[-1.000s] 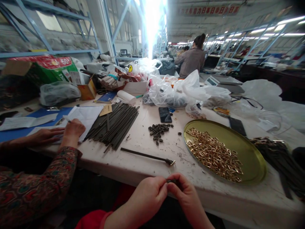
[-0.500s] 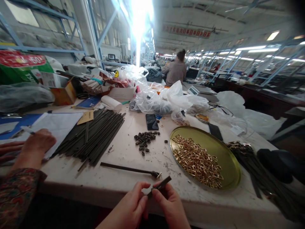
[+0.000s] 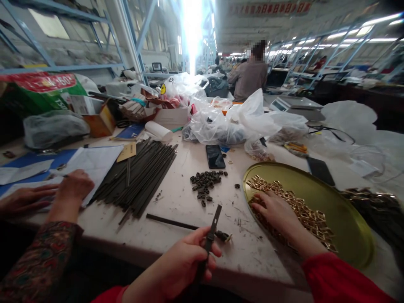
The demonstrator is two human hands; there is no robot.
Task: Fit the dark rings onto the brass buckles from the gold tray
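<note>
My left hand [image 3: 186, 261] is closed around a dark strap [image 3: 215, 223], its free end pointing up. A small slot shows near that end, with a dark loop around the strap just below. My right hand [image 3: 277, 212] reaches into a pile of gold buckles [image 3: 311, 216] on a round gold tray [image 3: 353, 227]. Its fingers are slightly apart and touch the buckles; their tips are partly hidden. Behind my left hand another dark strap [image 3: 170, 221] lies on the table, with a gold buckle [image 3: 229, 238] at its right end. Small dark loops [image 3: 205, 183] sit in a heap farther back.
Many dark straps [image 3: 148, 176] lie stacked at left. Beside them a co-worker's hand [image 3: 75, 185] holds a pen over white paper [image 3: 97, 162]. A phone [image 3: 215, 156] and plastic bags [image 3: 221, 126] are at the back. More straps [image 3: 378, 210] lie right of the tray.
My right hand has let go of the strap and moved right into the buckle pile. My left hand now holds the strap alone, turned more upright. The view has shifted.
</note>
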